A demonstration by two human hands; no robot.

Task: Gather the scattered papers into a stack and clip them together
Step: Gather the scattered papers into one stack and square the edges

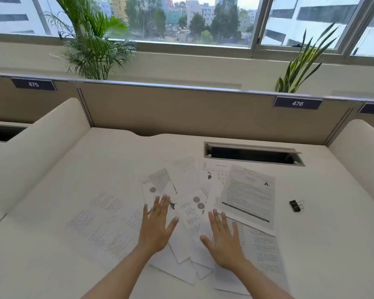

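head view shows both hands over the mess of papers (248,195) on the white counter (324,244). the left hand (154,227) and the right hand (222,240) are flat, fingers straight and spread, holding nothing. i cannot tell if they touch the papers or float just above them. the papers lie fanned out and crossed over each other in the middle, with one sheet (104,221) off to the left. the black clip (295,205) sits alone on the right, apart from the papers. i think the gathering step is only at its start. next, the hands need to slide the papers together, line up the edges, then get the clip.
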